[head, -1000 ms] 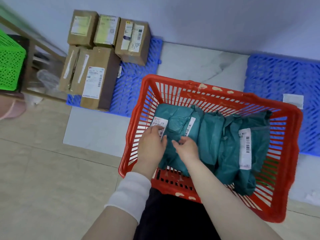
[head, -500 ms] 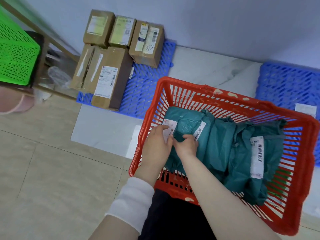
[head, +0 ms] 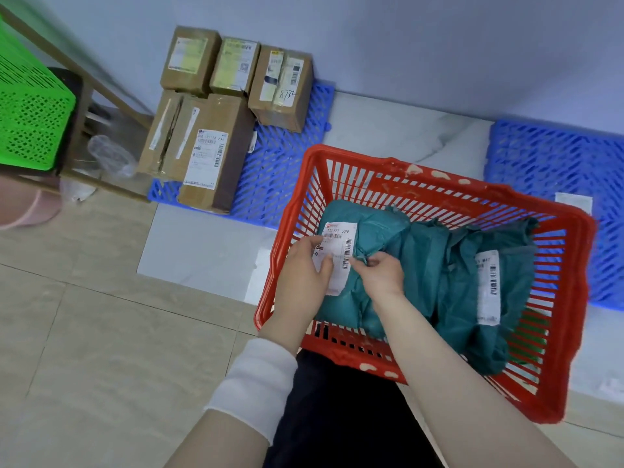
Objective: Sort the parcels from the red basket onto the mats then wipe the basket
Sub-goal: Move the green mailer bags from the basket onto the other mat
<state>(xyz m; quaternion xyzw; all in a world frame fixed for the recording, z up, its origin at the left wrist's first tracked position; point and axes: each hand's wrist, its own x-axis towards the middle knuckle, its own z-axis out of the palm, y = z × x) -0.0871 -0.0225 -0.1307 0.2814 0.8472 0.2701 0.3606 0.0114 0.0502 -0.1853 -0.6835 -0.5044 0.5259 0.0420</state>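
Left hand [head: 304,276] grips the teal parcel [head: 374,228] at its white label [head: 339,244], thumb on top. Right hand [head: 383,276] pinches the parcel's wrap. Parcel lies at the left end of the red basket [head: 570,231].

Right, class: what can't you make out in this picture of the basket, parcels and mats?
Head view:
- Floor of the red basket: covered by the teal parcels.
- Parcel count: folds overlap.
- Label small print: too small, partly under the left hand.
- Right blue mat: cut off by the picture's edge.
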